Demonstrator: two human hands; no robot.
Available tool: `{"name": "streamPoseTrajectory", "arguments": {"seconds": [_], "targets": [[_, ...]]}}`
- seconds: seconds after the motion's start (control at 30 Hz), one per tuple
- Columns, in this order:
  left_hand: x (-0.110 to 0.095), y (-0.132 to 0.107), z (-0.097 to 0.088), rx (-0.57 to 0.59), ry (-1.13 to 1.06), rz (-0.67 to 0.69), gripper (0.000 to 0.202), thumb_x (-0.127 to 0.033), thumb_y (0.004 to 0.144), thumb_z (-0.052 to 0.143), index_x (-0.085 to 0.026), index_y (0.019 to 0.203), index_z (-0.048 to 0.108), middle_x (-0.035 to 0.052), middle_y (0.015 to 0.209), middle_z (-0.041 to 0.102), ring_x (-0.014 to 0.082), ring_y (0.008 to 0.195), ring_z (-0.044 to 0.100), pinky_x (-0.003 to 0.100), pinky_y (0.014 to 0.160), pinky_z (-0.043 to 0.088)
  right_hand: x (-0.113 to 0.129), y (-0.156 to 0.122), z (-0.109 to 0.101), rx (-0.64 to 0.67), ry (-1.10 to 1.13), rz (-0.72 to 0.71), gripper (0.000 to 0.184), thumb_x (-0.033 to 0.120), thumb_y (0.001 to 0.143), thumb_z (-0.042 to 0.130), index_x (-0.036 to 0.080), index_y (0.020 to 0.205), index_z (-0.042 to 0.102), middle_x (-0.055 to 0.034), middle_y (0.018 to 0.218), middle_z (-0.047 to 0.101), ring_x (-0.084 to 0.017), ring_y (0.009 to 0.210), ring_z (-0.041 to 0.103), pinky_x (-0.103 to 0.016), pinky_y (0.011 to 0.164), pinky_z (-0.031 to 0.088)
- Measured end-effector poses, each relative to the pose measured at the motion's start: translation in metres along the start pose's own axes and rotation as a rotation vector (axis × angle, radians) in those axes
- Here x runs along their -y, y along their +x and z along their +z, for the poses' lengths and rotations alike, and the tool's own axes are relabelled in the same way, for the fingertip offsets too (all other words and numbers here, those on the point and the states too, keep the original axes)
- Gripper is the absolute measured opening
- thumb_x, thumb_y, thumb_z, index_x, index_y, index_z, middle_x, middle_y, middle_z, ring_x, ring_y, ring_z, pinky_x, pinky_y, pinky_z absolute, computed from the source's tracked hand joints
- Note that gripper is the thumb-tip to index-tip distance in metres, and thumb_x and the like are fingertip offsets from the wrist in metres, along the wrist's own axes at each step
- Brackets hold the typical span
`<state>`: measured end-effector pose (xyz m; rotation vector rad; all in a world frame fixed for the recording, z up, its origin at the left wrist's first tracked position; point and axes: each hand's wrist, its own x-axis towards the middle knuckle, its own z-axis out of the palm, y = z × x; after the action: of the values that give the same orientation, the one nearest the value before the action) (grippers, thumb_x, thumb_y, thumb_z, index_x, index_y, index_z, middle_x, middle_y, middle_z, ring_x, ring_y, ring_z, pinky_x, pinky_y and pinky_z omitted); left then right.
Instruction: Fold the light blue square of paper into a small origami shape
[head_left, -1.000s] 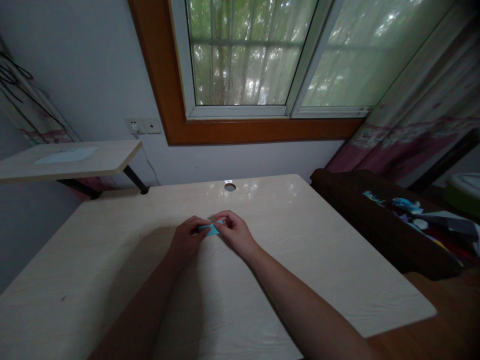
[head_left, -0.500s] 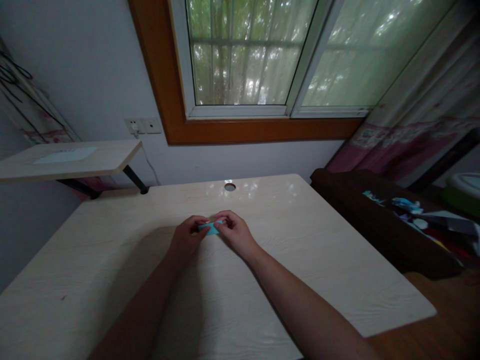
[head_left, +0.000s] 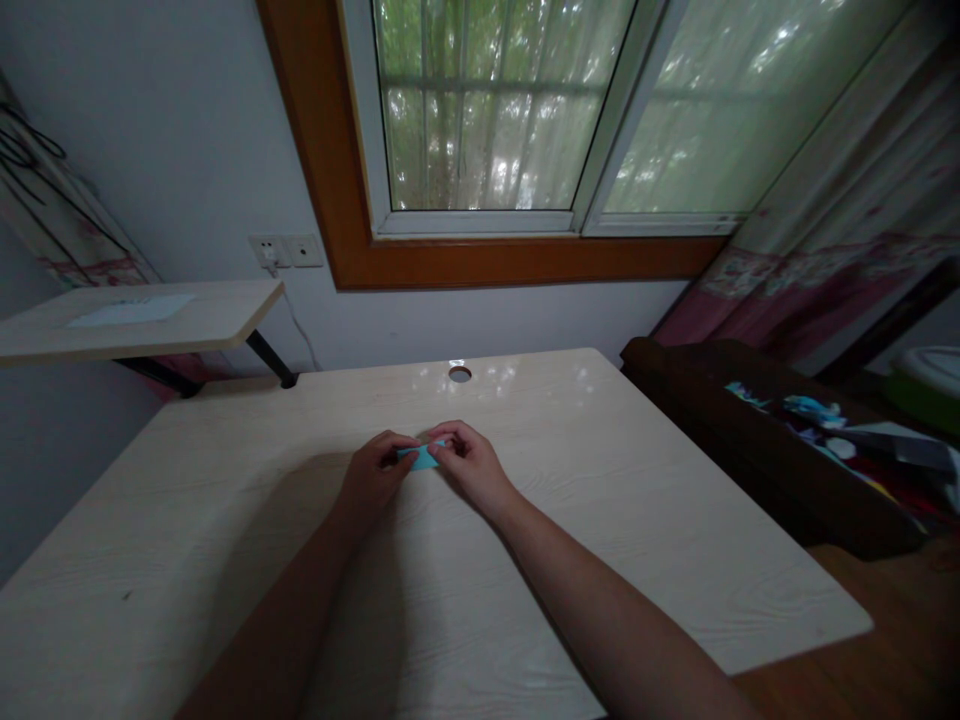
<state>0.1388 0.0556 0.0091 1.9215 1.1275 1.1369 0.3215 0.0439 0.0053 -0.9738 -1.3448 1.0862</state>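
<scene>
A small piece of light blue paper [head_left: 425, 459], seemingly folded, is pinched between my two hands over the middle of the desk. My left hand [head_left: 377, 467] grips its left end, thumb in front and fingers behind. At the right end, my right hand [head_left: 474, 462] pinches the paper the same way. Both hands rest low, close to the desk top [head_left: 555, 560]. My fingers cover the ends of the paper, so its full shape is hidden.
Behind my hands is a round cable hole [head_left: 460, 374] in the desk. A raised shelf [head_left: 217, 300] on black legs stands at the back left, bearing a sheet of paper [head_left: 131, 310]. Right of the desk, a dark brown piece of furniture [head_left: 712, 440] holds assorted items.
</scene>
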Motion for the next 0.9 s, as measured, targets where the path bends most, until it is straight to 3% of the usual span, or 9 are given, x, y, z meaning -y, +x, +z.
{"name": "streamPoseTrajectory", "arguments": {"seconds": [0.27, 0.63, 0.9], "targets": [[-0.0026, 0.0003, 0.0001, 0.017, 0.005, -0.010, 0.013, -0.032, 0.083, 0.064, -0.020, 0.088, 0.069, 0.0017, 0.083, 0.067, 0.0151, 0.076, 0.061, 0.024, 0.068, 0.046, 0.0040, -0.0012, 0.0011, 0.028, -0.058, -0.010, 0.019, 0.027, 0.080, 0.065, 0.019, 0.097, 0.066, 0.0000, 0.077, 0.064, -0.012, 0.066, 0.054, -0.024, 0.061, 0.041], [-0.0056, 0.0003, 0.0014, -0.018, -0.065, -0.126, 0.017, -0.030, 0.079, 0.066, -0.020, 0.093, 0.066, 0.0027, 0.086, 0.069, 0.0167, 0.080, 0.065, 0.026, 0.072, 0.050, -0.0032, -0.0023, 0.0009, 0.053, -0.261, -0.122, 0.020, 0.024, 0.082, 0.062, 0.021, 0.100, 0.067, -0.0020, 0.086, 0.066, -0.015, 0.071, 0.055, -0.026, 0.066, 0.043], [-0.0036, 0.0002, 0.0012, -0.037, -0.093, -0.117, 0.025, -0.034, 0.079, 0.067, -0.020, 0.099, 0.064, 0.0008, 0.081, 0.066, 0.0145, 0.071, 0.062, 0.024, 0.064, 0.049, -0.0010, -0.0018, 0.0007, 0.020, -0.208, -0.071, 0.019, 0.024, 0.079, 0.063, 0.022, 0.098, 0.066, 0.0000, 0.081, 0.064, -0.015, 0.069, 0.053, -0.026, 0.066, 0.043]]}}
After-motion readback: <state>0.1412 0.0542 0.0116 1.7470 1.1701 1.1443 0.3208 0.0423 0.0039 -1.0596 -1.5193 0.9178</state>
